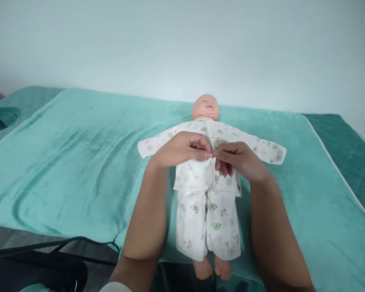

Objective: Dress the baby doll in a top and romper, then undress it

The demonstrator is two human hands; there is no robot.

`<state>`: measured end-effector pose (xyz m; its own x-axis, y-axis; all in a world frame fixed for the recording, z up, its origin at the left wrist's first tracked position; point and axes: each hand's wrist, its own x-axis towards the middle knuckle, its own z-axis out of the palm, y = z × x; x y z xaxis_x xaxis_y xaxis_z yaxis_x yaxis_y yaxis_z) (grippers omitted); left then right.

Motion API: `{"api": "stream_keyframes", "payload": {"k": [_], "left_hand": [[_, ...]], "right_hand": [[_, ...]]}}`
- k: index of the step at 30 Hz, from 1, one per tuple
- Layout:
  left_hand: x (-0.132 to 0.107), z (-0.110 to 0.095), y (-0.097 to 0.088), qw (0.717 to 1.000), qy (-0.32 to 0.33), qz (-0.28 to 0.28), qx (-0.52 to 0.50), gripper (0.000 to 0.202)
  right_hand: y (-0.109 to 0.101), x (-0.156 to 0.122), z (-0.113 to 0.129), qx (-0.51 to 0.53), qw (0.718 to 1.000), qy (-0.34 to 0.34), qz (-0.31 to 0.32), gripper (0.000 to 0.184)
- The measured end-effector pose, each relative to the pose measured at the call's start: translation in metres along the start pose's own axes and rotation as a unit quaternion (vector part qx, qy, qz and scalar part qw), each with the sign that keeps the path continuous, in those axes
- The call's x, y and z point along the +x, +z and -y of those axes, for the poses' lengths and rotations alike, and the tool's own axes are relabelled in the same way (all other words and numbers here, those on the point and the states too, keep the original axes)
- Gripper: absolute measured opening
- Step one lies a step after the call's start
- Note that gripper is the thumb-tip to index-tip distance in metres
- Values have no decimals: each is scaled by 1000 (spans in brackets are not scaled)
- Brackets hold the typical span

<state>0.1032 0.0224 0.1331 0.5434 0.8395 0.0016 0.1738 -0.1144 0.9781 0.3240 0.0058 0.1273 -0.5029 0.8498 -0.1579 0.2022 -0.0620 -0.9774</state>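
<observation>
doll shirt [191,175] under L hand [181,149] & R hand [243,160], both pinching ctr front edge

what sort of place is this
Possibly a childcare practice room, though that is a guess: a baby doll in printed clothes lies on a broad surface with a green cover, beside a plain pale wall.

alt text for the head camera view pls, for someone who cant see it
A person's left hand and right hand pinch at the front opening of a printed white shirt on a baby doll. The doll lies face up on a green sheet by a pale wall, arms spread, in matching pants, bare feet toward the viewer.
</observation>
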Motion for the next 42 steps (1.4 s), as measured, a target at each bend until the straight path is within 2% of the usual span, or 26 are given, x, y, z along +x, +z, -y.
{"api": "stream_keyframes", "payload": {"k": [10,28,35,42], "left_hand": [[1,1,1,1000,0,-5,8,23],[4,5,2,1000,18,18,-15,24],[1,1,2,999,18,33,6,21],[0,-7,8,997,-20,-1,76,22]], "right_hand": [[-4,0,-4,15,1000,-16,7,41],[-2,1,1,31,1000,4,4,41],[-3,1,1,29,999,7,18,40],[-4,1,-2,24,1000,3,20,37]]}}
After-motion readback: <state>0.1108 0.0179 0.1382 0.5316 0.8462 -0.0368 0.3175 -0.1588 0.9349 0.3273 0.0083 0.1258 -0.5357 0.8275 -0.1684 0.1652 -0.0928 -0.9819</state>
